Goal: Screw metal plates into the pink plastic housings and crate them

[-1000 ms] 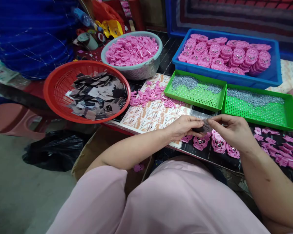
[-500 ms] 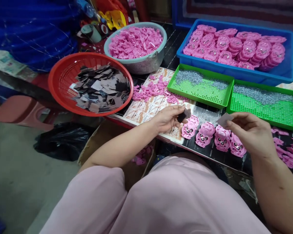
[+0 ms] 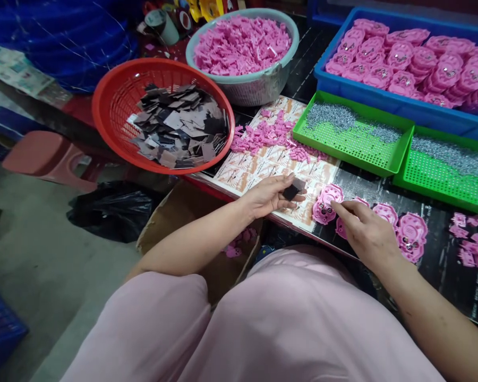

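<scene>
Several thin square plates [image 3: 293, 189], dark and grey, are held in my left hand [image 3: 265, 196], its palm turned up above the table's near edge. My right hand [image 3: 368, 228] is closed, thumb and forefinger at the right side of the leftmost pink plastic casing [image 3: 323, 208]. Whatever lies between those fingertips is hidden. Shiny round metal parts show in that casing. Further pink casings [image 3: 412, 236] lie in a row to its right, partly covered by my right hand.
A red basket [image 3: 103, 114] holds many similar plates. Behind are a grey-blue basin [image 3: 242, 85] of small pink parts and a blue crate [image 3: 382, 103] of stacked casings. Green trays [image 3: 354, 156] hold small metal pieces. Loose pink parts [image 3: 269, 132] are scattered nearby.
My right hand has moved left and down to the leftmost casing; the grey plate it held is no longer visible in its fingers. My left hand still holds its plates. The view has shifted.
</scene>
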Tool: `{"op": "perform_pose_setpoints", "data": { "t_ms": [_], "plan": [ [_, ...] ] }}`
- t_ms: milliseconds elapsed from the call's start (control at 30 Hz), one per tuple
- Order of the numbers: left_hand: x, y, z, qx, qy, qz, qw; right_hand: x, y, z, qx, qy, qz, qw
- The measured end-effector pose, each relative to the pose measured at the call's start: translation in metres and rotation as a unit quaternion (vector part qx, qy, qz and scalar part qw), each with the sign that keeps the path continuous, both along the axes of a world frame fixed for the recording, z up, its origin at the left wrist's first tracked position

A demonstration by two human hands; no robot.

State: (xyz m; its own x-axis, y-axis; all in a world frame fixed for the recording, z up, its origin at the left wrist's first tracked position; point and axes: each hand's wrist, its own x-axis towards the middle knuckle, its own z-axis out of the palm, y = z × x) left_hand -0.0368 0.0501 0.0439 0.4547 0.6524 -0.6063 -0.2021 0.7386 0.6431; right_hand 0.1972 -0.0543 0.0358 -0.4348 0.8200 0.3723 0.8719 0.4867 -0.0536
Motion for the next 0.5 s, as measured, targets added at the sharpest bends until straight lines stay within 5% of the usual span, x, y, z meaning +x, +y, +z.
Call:
{"op": "perform_pose_setpoints", "data": {
  "t_ms": [300,500],
  "plan": [
    [-0.002,-0.006,-0.004,-0.002,-0.035,-0.050,0.998,-0.014,0.003,-0.008,0.072,-0.020,0.030,0.997],
    [0.001,-0.009,-0.005,0.032,-0.055,-0.076,0.995,-0.014,0.005,0.004,0.067,0.040,0.056,0.995]
  ]
}}
